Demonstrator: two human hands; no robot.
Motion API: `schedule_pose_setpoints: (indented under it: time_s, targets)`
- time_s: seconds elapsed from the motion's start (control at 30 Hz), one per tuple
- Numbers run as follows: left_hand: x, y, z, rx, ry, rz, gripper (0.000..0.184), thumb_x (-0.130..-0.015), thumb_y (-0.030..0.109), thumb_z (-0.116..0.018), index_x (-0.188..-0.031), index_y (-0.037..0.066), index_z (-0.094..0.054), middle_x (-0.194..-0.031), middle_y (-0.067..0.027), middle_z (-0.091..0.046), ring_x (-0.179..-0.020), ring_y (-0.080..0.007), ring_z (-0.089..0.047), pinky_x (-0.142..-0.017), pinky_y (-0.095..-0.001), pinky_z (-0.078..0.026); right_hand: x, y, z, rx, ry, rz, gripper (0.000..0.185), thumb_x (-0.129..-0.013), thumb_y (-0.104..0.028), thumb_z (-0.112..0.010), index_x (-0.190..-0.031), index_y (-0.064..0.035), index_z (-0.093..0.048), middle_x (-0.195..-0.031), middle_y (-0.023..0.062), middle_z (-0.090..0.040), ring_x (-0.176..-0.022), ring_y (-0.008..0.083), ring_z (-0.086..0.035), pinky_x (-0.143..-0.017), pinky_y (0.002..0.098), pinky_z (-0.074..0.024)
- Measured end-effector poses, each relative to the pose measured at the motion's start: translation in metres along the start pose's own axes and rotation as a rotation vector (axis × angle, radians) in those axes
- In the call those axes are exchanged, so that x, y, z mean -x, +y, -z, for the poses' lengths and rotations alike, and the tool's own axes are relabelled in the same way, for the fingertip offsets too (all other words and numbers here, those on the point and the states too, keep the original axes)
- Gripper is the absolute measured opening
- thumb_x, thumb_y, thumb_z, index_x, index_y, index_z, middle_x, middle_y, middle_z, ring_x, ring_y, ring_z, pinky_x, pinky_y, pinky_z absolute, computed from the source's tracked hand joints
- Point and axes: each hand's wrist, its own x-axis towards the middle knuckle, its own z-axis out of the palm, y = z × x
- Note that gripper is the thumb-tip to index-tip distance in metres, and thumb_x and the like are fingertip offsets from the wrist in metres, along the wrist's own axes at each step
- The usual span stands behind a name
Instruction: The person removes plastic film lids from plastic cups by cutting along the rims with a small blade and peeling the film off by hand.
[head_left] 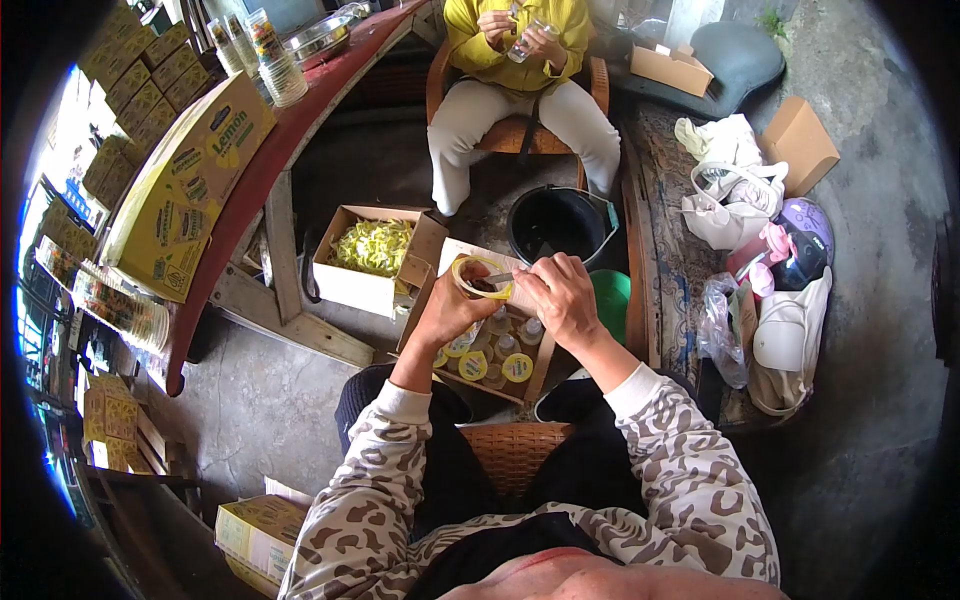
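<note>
My left hand [450,312] is wrapped round a small cup [468,270] with a yellow rim, tilted so that its opening shows. In my right hand [562,300] is a slim metal utensil [497,279], its tip in the mouth of the cup. Whether it is a knife or a spoon I cannot tell. Below both hands stands an open cardboard box [535,385] with several small clear cups in it, some with yellow printed lids [517,367]. A box flap rises behind my hands. Dark contents show inside the held cup, too small to name.
Left of my hands sits a carton [345,285] of yellow-green packets [372,247]. A black bucket [520,225] and a green basin [612,300] stand ahead and right. Opposite, a seated person [520,60] handles a clear cup. A red-edged table [320,85] bears cartons and stacked cups.
</note>
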Motion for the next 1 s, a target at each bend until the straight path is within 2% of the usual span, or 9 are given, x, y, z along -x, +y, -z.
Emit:
schedule_pose_setpoints:
  time_s: [0.1, 0.17, 0.3, 0.4, 0.47, 0.57, 0.67, 0.77, 1.0]
  targets:
    - [0.002, 0.004, 0.001, -0.040, -0.039, 0.035, 0.054, -0.072, 0.015, -0.083, -0.115, -0.007, -0.057, -0.100, -0.0125, -0.067, -0.094, -0.0183, -0.065, -0.085, -0.0328, -0.053, 0.000, 0.001, -0.001, 0.011, -0.009, 0.012, 0.019, -0.080, -0.008, -0.070, -0.099, -0.0065, -0.074, -0.089, 0.0022, -0.060, -0.084, 0.0202, -0.057, -0.075, 0.0354, -0.0477]
    - [0.003, 0.003, -0.003, 0.067, -0.134, 0.040, 0.053, -0.073, 0.016, -0.084, -0.114, -0.006, -0.058, -0.102, -0.0126, -0.067, -0.096, -0.0177, -0.064, -0.086, -0.0322, -0.053, 0.001, 0.004, -0.004, -0.017, -0.006, -0.041, 0.017, -0.079, -0.005, -0.071, -0.096, -0.0075, -0.072, -0.088, 0.0029, -0.058, -0.084, 0.0216, -0.058, -0.075, 0.0366, -0.0481]
    - [-0.001, -0.002, -0.006, 0.072, -0.116, -0.038, 0.057, -0.074, 0.016, -0.085, -0.118, -0.006, -0.056, -0.104, -0.0126, -0.066, -0.096, -0.0178, -0.064, -0.087, -0.0323, -0.053, -0.001, 0.001, -0.007, -0.116, 0.024, -0.159, 0.016, -0.077, 0.000, -0.071, -0.092, -0.0068, -0.069, -0.086, 0.0043, -0.056, -0.083, 0.0243, -0.058, -0.074, 0.0384, -0.0491]
    - [0.001, 0.012, -0.006, 0.083, -0.063, -0.011, 0.060, -0.076, 0.014, -0.085, -0.123, -0.004, -0.053, -0.114, -0.0111, -0.061, -0.106, -0.0179, -0.060, -0.092, -0.0335, -0.050, -0.002, 0.001, -0.009, -0.236, 0.067, -0.284, 0.016, -0.078, 0.002, -0.071, -0.090, -0.0057, -0.067, -0.084, 0.0061, -0.054, -0.082, 0.0267, -0.058, -0.073, 0.0401, -0.0497]
    - [0.003, 0.009, -0.007, 0.135, -0.021, 0.002, 0.070, -0.077, 0.011, -0.082, -0.134, -0.003, -0.043, -0.120, -0.0123, -0.057, -0.111, -0.0199, -0.058, -0.096, -0.0346, -0.050, -0.002, 0.001, -0.009, -0.313, 0.079, -0.331, 0.013, -0.081, 0.002, -0.070, -0.091, -0.0054, -0.067, -0.084, 0.0069, -0.054, -0.080, 0.0269, -0.058, -0.072, 0.0406, -0.0501]
    - [0.001, 0.002, -0.007, 0.173, 0.001, -0.061, 0.079, -0.079, 0.007, -0.079, -0.143, -0.001, -0.033, -0.122, -0.0135, -0.056, -0.114, -0.0218, -0.057, -0.099, -0.0349, -0.049, -0.001, 0.003, -0.009, -0.307, 0.060, -0.316, 0.012, -0.082, 0.001, -0.071, -0.091, -0.0061, -0.067, -0.083, 0.0068, -0.054, -0.080, 0.0265, -0.059, -0.071, 0.0405, -0.0500]
    - [0.000, -0.004, -0.009, 0.249, 0.036, -0.078, 0.082, -0.079, 0.003, -0.076, -0.146, 0.000, -0.029, -0.123, -0.0152, -0.055, -0.114, -0.0229, -0.057, -0.101, -0.0354, -0.048, -0.003, 0.002, -0.006, -0.323, 0.086, -0.348, 0.012, -0.082, 0.001, -0.071, -0.090, -0.0058, -0.067, -0.083, 0.0067, -0.055, -0.079, 0.0266, -0.059, -0.069, 0.0398, -0.0500]
    - [0.001, 0.003, -0.013, 0.254, 0.124, -0.113, 0.085, -0.078, 0.001, -0.078, -0.147, 0.002, -0.029, -0.123, -0.0159, -0.055, -0.114, -0.0233, -0.059, -0.100, -0.0361, -0.049, -0.003, 0.002, -0.007, -0.399, 0.141, -0.444, 0.011, -0.082, 0.002, -0.071, -0.090, -0.0053, -0.067, -0.083, 0.0069, -0.056, -0.078, 0.0269, -0.059, -0.067, 0.0392, -0.0499]
    - [0.003, 0.016, -0.013, 0.080, 0.138, -0.134, 0.083, -0.076, 0.005, -0.084, -0.141, 0.003, -0.032, -0.121, -0.0142, -0.058, -0.113, -0.0233, -0.061, -0.100, -0.0363, -0.051, -0.002, 0.004, -0.009, -0.405, 0.143, -0.423, 0.012, -0.082, 0.003, -0.071, -0.091, -0.0049, -0.067, -0.083, 0.0075, -0.057, -0.077, 0.0268, -0.060, -0.065, 0.0388, -0.0497]
